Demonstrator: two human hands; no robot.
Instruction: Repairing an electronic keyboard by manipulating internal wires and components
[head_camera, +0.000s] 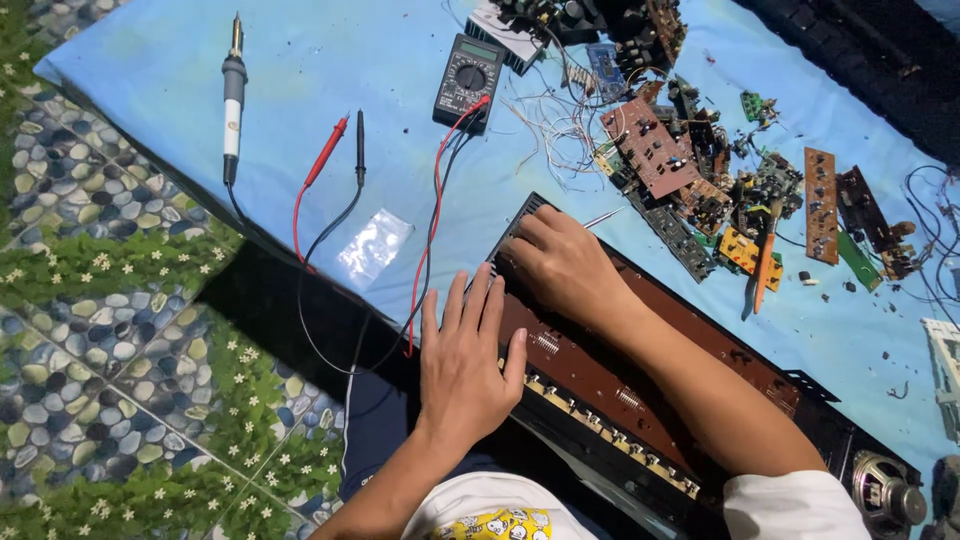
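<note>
Your left hand (465, 355) lay flat, fingers spread, on near end of long brown board (640, 385), grasping nothing. Your right hand (560, 262) curled over board's far corner, apparently pinching thin metal tool (603, 217); grip unclear. Board sat across your lap, on blue cloth (330, 70). Multimeter (468, 78) beyond.

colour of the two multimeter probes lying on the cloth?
One red probe, one black probe, lying side by side left of the multimeter; the head view shows them.
</note>
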